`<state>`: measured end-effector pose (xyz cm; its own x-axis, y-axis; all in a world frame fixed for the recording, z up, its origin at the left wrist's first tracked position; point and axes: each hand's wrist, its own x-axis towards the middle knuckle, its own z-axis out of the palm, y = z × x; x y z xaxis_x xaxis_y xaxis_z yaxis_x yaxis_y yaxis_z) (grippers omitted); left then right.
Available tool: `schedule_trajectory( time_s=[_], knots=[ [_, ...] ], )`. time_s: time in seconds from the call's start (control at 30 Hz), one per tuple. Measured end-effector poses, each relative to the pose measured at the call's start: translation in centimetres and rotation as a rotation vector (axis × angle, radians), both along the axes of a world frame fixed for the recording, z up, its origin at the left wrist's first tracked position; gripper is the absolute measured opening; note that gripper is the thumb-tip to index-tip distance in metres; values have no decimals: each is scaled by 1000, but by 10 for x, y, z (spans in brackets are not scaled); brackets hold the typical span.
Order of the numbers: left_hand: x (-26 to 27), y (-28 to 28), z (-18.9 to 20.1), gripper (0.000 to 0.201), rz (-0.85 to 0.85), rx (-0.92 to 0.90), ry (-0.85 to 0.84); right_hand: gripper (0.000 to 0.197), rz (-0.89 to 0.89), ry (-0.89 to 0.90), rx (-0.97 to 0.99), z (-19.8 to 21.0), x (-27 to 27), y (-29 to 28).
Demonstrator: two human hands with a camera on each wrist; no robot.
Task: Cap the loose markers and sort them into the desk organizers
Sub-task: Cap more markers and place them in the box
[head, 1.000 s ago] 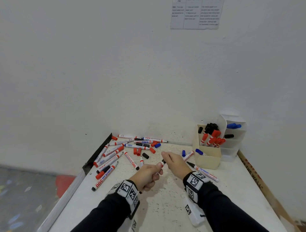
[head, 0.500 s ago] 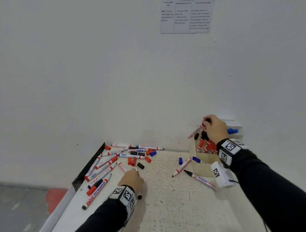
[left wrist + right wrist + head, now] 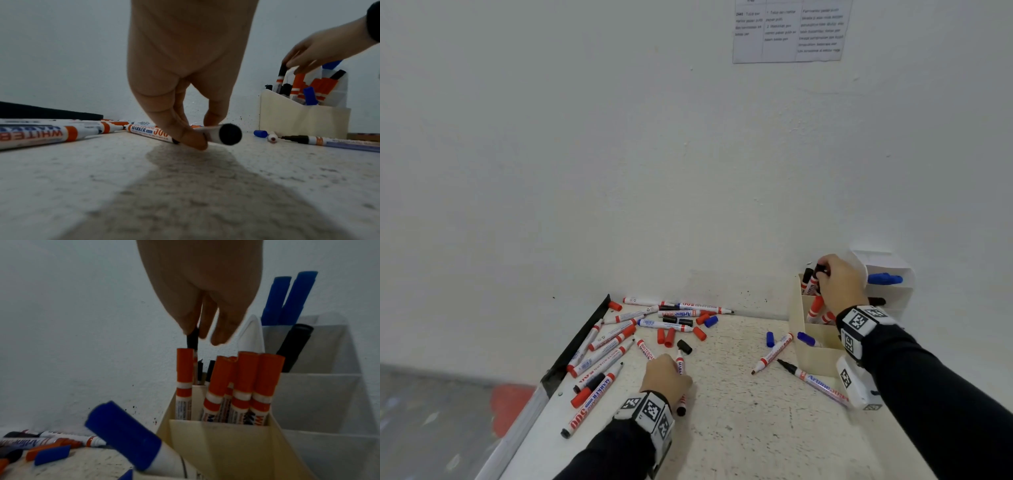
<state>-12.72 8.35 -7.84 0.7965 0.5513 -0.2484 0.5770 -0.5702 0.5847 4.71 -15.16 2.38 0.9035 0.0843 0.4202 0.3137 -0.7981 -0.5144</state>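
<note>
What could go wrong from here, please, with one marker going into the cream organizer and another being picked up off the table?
1. The right hand pinches the black-capped marker only by its cap, so the cap might slip off as it drops into the back slot of the cream organizer.
2. That slot already holds markers, so it may jam or stand proud.
3. The left hand pinches an uncapped marker on the table; its tip could mark the surface or fingers.

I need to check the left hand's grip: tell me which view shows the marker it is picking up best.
The left wrist view. There the left hand pinches the marker at the tabletop, its black end facing the camera. In the head view the hand covers most of the marker. The right wrist view does not show it.
</note>
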Motion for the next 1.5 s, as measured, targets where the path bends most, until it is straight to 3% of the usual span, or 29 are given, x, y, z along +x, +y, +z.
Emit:
schedule_trajectory(
  time_s=[0.13, 0.33, 0.47, 0.57, 0.63, 0.73, 0.8, 0.9, 1.0, 1.13, 1.23, 1.3, 1.5],
  knots=[
    [-3, 5, -4, 34, 49, -139, -49, 32, -8, 176, -312, -11, 0, 4],
    [-10, 11, -8, 25, 156, -327, -194, 50, -34, 416, -506, -8, -7, 10],
    [-13, 16, -5, 23, 229, -417, -250, 57, -11, 383, -454, -6, -16, 25],
    [-16, 21, -2, 25, 248, -428, -292, 42, 73, 156, -387, -8, -28, 48],
    [-19, 24, -3, 23, 216, -398, -317, 31, 227, 109, -314, -15, -37, 69],
    [-27, 27, -5, 23, 181, -382, -338, 37, 523, 347, -254, -29, -58, 102],
    [-31, 31, -6, 24, 192, -382, -349, 44, 628, 508, -323, -40, -71, 121],
    [-36, 38, -6, 27, 203, -416, -374, 55, 628, 629, -441, -67, -80, 142],
    [-40, 44, -8, 29, 207, -403, -381, 59, 580, 620, -423, -91, -84, 154],
    [-43, 49, -11, 29, 221, -412, -405, 42, 519, 468, -426, -103, -83, 164],
    [-43, 50, -13, 27, 218, -395, -405, 22, 508, 453, -458, -107, -85, 167],
    [-43, 50, -14, 26, 212, -369, -411, 16, 515, 426, -404, -108, -90, 166],
    [-45, 46, -12, 25, 129, -187, -408, 17, 520, 238, 180, -93, -95, 160]
  ],
)
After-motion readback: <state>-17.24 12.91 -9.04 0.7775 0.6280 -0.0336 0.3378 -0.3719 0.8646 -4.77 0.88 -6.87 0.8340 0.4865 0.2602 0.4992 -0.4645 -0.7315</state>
